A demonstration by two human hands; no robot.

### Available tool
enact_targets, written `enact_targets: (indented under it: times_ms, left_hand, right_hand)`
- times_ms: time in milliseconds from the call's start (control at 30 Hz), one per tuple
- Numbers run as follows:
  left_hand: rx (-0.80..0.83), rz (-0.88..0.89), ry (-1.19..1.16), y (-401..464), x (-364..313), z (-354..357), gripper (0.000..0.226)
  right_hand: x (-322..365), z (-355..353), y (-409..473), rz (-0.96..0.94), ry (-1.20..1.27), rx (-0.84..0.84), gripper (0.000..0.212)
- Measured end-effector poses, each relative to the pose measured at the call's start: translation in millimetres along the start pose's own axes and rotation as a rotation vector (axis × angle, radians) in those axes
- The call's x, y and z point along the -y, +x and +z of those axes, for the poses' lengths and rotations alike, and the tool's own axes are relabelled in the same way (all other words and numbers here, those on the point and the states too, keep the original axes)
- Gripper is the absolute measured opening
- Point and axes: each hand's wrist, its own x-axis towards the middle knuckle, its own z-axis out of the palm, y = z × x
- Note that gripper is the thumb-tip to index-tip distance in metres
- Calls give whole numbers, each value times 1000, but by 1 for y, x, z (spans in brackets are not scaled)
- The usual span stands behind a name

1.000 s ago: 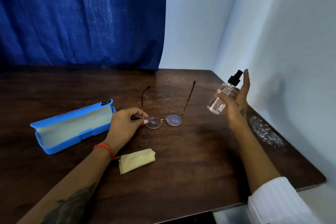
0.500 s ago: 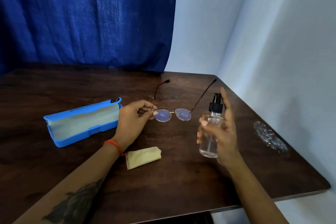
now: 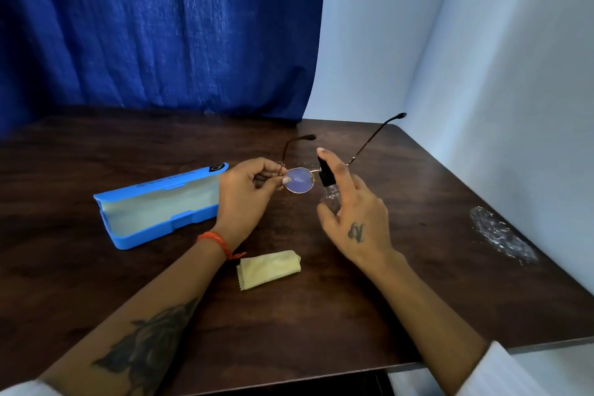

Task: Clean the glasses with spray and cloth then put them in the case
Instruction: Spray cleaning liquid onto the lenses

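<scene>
My left hand (image 3: 246, 194) pinches the thin-framed glasses (image 3: 299, 180) at the left hinge and holds them above the table, temples pointing away from me. My right hand (image 3: 352, 219) grips a small clear spray bottle (image 3: 328, 185) with a black nozzle, forefinger on top of the nozzle, right in front of the right lens, which the bottle hides. A folded yellow cloth (image 3: 270, 268) lies on the table below my hands. The blue glasses case (image 3: 160, 207) lies open to the left.
The dark wooden table (image 3: 96, 283) sits in a corner, with a blue curtain (image 3: 154, 26) behind it and a pale wall on the right. A crumpled clear plastic wrapper (image 3: 501, 236) lies near the table's right edge.
My right hand has brought the spray bottle from the right side in to the glasses. My left hand has lifted the glasses a little off the table.
</scene>
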Motion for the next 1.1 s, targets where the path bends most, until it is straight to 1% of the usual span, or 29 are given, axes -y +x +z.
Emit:
enact_targets:
  times_ms: [167,267,633,800,867,967,1100]
  left_hand:
    - [-31,139,109,0,2,0,10]
    - [-37,183,130,-2,0,0,10]
    - [-58,221,149,-2,-1,0,8]
    - [-62,242,162,1,1,2,9]
    - [-58,241,161,0,1,1,8]
    - [-62,212,122,0,0,-2,8]
    - [-63,174,89,0,-2,-4,9]
  right_hand:
    - [-2,1,-1,38,-47,2,74]
    - [-1,0,-1,53,-54,-3,72]
    - [-5,-1,1,36,-52,36,70]
    - [-13,0,0,71,67,-5,79]
    - [-16,-3,-2,81,85,-43,79]
    - [-23,-12,-2,146,80,-107,75]
    - [-27,-15,-1,198,5,-26,71]
